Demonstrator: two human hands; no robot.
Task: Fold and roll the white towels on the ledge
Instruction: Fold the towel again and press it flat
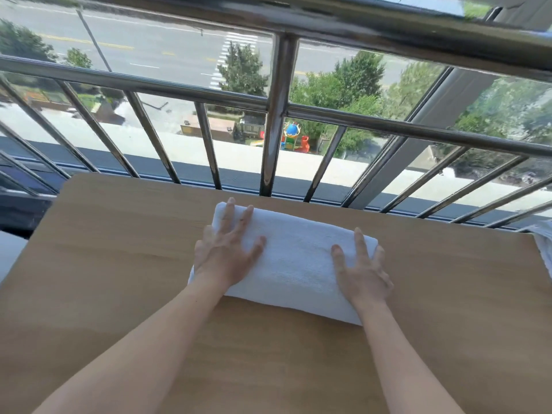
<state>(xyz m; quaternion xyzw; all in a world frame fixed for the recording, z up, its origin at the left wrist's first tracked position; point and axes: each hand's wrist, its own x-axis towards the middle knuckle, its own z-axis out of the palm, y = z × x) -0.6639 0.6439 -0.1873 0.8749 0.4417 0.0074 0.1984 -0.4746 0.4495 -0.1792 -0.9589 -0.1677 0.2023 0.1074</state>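
- Bright daylight pours in from beyond the railing [279,115]; ground outside, left of it, blows out white.
- Railing bars bow toward the edges: wide-angle distortion.
- Hazy reflections smear the glass [507,106] right of the railing.
- Below it, the towel [295,258] is overexposed; table [119,249] shadows are soft.

Left hand [227,252]: your palm faces down, fingers straight and spread, tips pointing away from you.
Right hand [363,276]: your palm faces down likewise, fingers straight and fanned; it lies nearer to you than the left.
Left forearm [140,351]: bare, reaching in from your lower left, angled toward the centre.
Right forearm [397,363]: bare, reaching in from your lower right, steeper than the left.
Spacing: your hands lie apart, not touching.
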